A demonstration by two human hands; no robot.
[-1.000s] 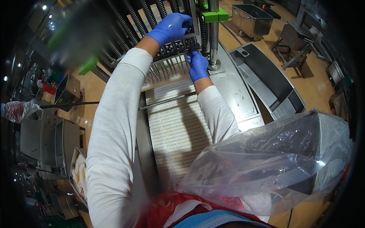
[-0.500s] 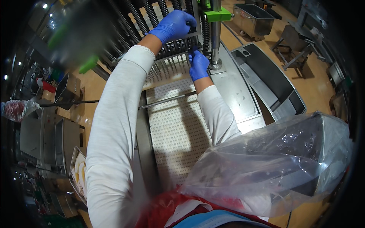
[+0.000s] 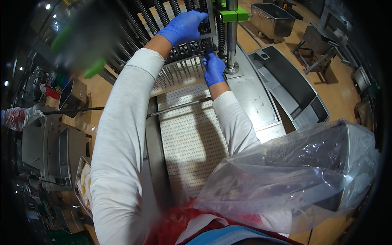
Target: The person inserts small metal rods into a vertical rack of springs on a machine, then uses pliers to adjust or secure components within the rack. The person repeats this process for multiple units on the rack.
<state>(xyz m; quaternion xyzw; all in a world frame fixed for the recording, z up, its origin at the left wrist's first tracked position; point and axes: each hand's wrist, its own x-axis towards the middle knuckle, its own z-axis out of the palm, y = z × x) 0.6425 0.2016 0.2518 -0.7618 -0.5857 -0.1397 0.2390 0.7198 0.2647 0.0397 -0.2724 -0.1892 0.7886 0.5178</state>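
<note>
Both my hands wear blue gloves and reach into the head of a machine with rows of black coil springs [image 3: 161, 14] and a row of thin metal needles [image 3: 179, 71] below them. My left hand [image 3: 182, 27] is at the upper part of its frame, fingers curled at a dark part. Lower down and to the right, my right hand [image 3: 214, 69] is closed, its thumb and fingers up against a small dark piece under the needle block. What either hand grips is hidden by the fingers. Beneath the needles runs a white perforated conveyor belt [image 3: 190, 143].
A metal bar [image 3: 179, 108] crosses above the belt. A steel post [image 3: 231, 45] with a green clamp [image 3: 234, 16] stands right of my hands. Farther right are a grey open bin [image 3: 286, 87] and a wheeled steel cart [image 3: 271, 20]. Clear plastic sheeting [image 3: 286, 175] spreads at lower right.
My left hand has shifted slightly left, and its fingertips sit a little higher on the frame. The right hand has stayed almost in place at the needle block.
</note>
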